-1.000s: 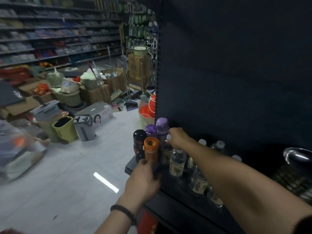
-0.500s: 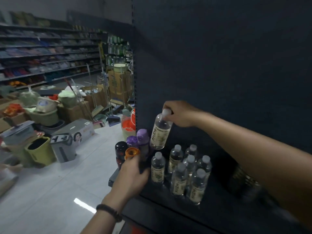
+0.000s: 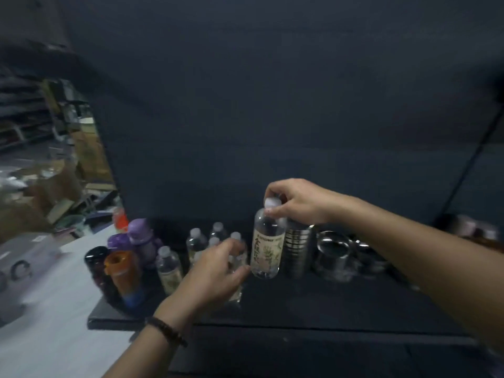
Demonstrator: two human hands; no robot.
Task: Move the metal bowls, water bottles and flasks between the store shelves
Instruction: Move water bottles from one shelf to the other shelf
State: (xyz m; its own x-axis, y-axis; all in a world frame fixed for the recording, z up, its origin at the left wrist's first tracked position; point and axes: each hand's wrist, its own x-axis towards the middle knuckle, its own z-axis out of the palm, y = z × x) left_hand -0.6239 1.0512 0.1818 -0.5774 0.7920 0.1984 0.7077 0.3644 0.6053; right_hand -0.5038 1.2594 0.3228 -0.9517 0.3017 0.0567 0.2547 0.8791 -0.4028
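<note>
My right hand [image 3: 297, 203] pinches a water bottle [image 3: 267, 246] by its cap beside the stacked metal bowls [image 3: 298, 249], while my left hand [image 3: 215, 271] curls round a second bottle [image 3: 236, 291] on the shelf [image 3: 327, 304].

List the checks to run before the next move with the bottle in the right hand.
1. Right hand pinches the held bottle at its cap: ok.
2. Held bottle upright: ok.
3. Held bottle's base off the shelf: cannot tell.
4. Gap between held bottle and bowl stack: cannot tell; they overlap in this view.
5. Bare shelf in front of the held bottle to set it down: ok.
6. Left hand grips a bottle in the bottle cluster: cannot tell; the fingers curl there but are blurred.
</note>
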